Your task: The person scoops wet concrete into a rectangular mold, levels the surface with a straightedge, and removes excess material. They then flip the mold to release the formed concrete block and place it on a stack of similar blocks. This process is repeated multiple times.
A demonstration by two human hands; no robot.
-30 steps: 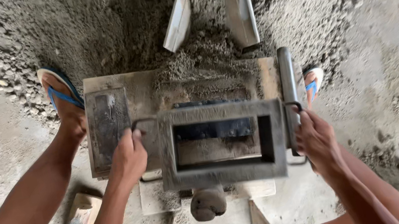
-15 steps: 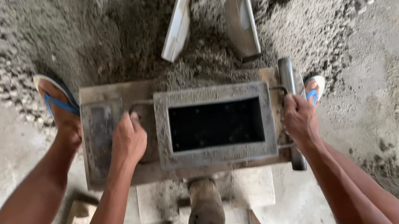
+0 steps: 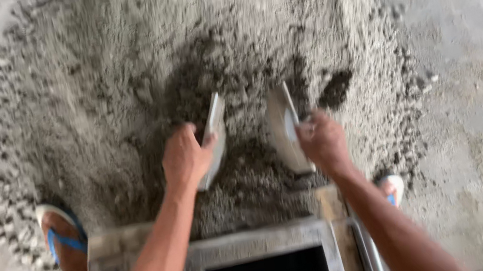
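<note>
On the grey sand-cement heap, two flat scoop plates stand on edge, long axes running toward the metal block mould. Left hand wraps closed around the left plate; right hand grips closed on the right plate. Slight motion blur.

Both bare arms are stretched forward over the metal mould toward the mortar heap. The left hand is closed in a fist beyond the mould's far edge; the right hand is likewise clenched, level with it.
</note>
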